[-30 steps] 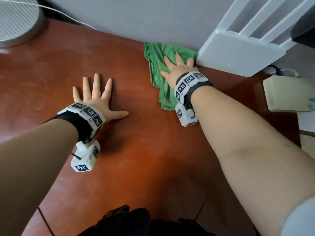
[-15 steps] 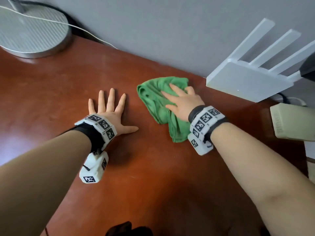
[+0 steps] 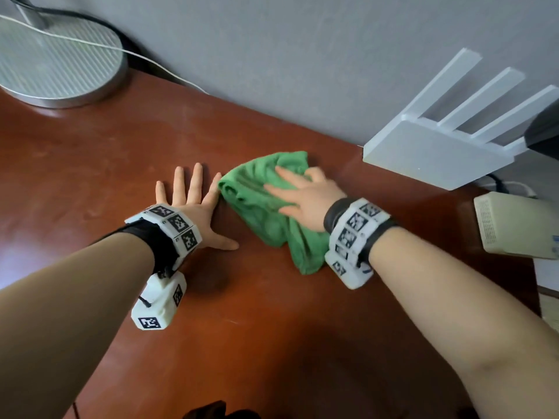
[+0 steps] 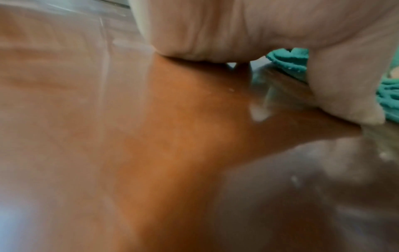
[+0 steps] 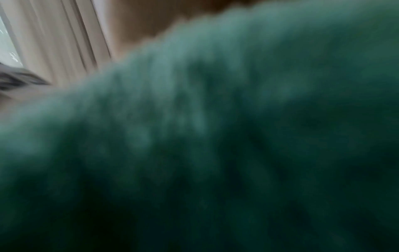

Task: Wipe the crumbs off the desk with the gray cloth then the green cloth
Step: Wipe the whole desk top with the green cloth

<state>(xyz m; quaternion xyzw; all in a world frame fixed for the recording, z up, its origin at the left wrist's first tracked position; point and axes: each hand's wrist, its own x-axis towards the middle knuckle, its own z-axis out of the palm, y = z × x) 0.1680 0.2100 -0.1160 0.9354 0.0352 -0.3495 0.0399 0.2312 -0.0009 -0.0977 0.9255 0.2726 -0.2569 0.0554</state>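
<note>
From the head view, the right hand (image 3: 305,201), fingers flat, has dragged the green cloth (image 3: 266,213) leftward from the router (image 3: 438,158) to mid-frame, touching the left hand (image 3: 193,210), still splayed on the table (image 3: 90,164). Left wrist view: cloth (image 4: 289,58) upper right. Right wrist view: blurred cloth (image 5: 215,136) fills the frame.

r wrist view all blurred green cloth (image 5: 215,136), lamp base (image 3: 45,65) cut off

- The head camera is looking forward and down over both forearms onto the surface (image 3: 90,164).
- The left wrist camera is skimming low along that surface, catching the green cloth (image 4: 289,59).
- The right wrist camera is sitting pressed close against that cloth, blurred.
</note>
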